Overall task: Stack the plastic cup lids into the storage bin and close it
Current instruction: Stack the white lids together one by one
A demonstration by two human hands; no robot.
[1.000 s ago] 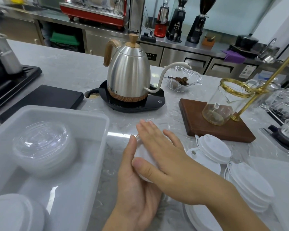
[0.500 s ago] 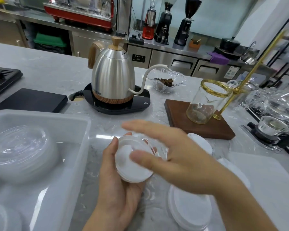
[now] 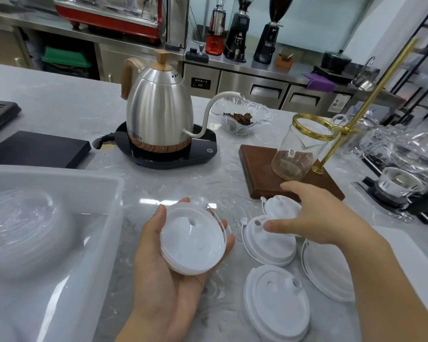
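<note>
Left hand (image 3: 168, 275) cupping a small stack of white cup lids (image 3: 192, 243); right hand (image 3: 316, 218) spread over loose lids on the marble counter (image 3: 59, 99).

Left palm up, thumb and fingers curled round the held stack's rim, near the counter's front edge and just right of the translucent storage bin (image 3: 89, 183). Right hand palm down, fingers apart, thumb resting on a tilted white lid (image 3: 269, 243), fingertips over another lid (image 3: 282, 206) just in front of the wooden stand base (image 3: 260, 169); gripping nothing as far as can be seen. Two more white lids lying nearer the front edge: one flat (image 3: 277, 304), one partly hidden under the right forearm (image 3: 326, 275). Bin open at the counter's front left corner, holding a stack of clear dome lids (image 3: 27, 225). Behind, toward the far edge: steel gooseneck kettle (image 3: 158, 109) on its black base, and a glass dish (image 3: 240, 117).
</note>
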